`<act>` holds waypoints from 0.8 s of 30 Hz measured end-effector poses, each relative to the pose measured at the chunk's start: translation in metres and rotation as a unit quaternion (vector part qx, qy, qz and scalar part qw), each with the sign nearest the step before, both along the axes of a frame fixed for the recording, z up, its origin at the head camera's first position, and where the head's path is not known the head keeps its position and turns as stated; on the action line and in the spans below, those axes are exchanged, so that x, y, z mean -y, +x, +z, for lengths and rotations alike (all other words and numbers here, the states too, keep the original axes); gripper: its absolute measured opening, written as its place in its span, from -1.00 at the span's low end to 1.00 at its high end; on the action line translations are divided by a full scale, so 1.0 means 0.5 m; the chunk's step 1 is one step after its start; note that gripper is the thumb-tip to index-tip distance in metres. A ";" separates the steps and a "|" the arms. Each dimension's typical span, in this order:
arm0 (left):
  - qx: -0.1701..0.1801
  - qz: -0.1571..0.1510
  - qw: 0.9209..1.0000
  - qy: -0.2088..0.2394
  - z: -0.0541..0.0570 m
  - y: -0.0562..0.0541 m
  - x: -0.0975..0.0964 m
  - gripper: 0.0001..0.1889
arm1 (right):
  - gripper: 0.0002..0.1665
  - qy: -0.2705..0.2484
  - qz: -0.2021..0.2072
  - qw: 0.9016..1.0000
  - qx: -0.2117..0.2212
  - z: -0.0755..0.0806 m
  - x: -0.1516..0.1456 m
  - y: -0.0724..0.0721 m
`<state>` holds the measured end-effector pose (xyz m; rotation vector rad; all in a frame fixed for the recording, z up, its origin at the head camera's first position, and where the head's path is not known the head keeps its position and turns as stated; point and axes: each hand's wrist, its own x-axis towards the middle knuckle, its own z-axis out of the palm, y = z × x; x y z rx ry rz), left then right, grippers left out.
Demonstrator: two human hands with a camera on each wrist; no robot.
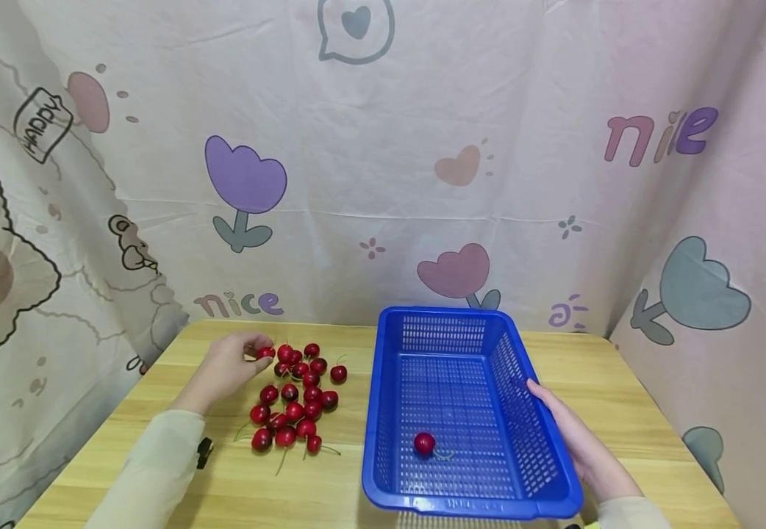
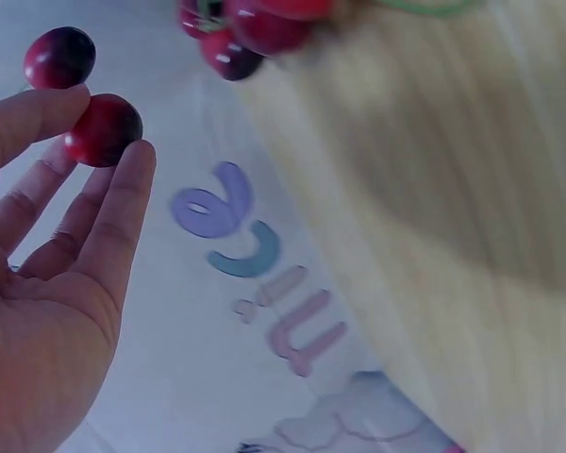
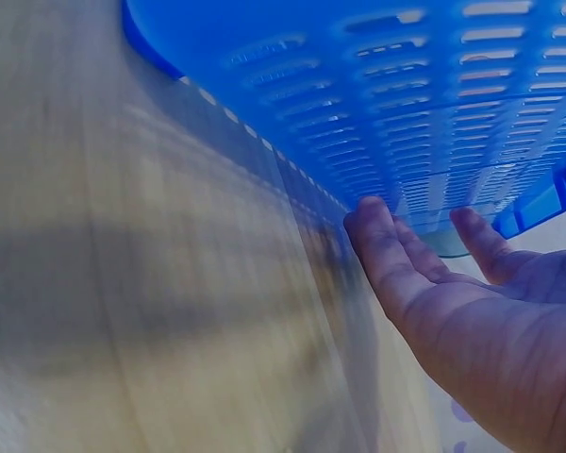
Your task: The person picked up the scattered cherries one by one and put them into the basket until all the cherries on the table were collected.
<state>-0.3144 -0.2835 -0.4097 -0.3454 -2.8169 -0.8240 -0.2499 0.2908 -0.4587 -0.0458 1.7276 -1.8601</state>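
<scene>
My left hand [image 1: 228, 364] pinches a red cherry [image 2: 104, 130] between thumb and fingertips, at the far left of a loose group of cherries [image 1: 293, 411] on the wooden table. In the left wrist view another dark red cherry [image 2: 60, 58] shows just past the held one. My right hand [image 1: 575, 433] is at the right side of a blue plastic basket [image 1: 373, 411], its fingertips right at the rim. The right wrist view shows its fingers [image 3: 396, 260] fairly straight along the slotted outer wall. One cherry [image 1: 425, 444] with a stem lies inside the basket, near its front.
The wooden table [image 1: 595, 367] runs back to a patterned cloth [image 1: 356, 184] that hangs behind and at both sides. Several cherries have green stems sticking out. A strip of table [image 1: 350, 411] separates the cherries from the basket.
</scene>
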 end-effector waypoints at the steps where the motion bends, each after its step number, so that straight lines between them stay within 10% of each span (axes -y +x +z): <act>1: 0.000 -0.002 1.000 0.000 0.006 0.001 -0.008 -0.75 | 0.11 0.000 0.000 1.000 0.001 -0.001 0.000 0.000; 24: -0.081 -0.113 0.990 0.002 0.114 0.057 -0.182 -0.74 | 0.12 -0.003 -0.008 1.000 0.009 0.002 0.002 0.003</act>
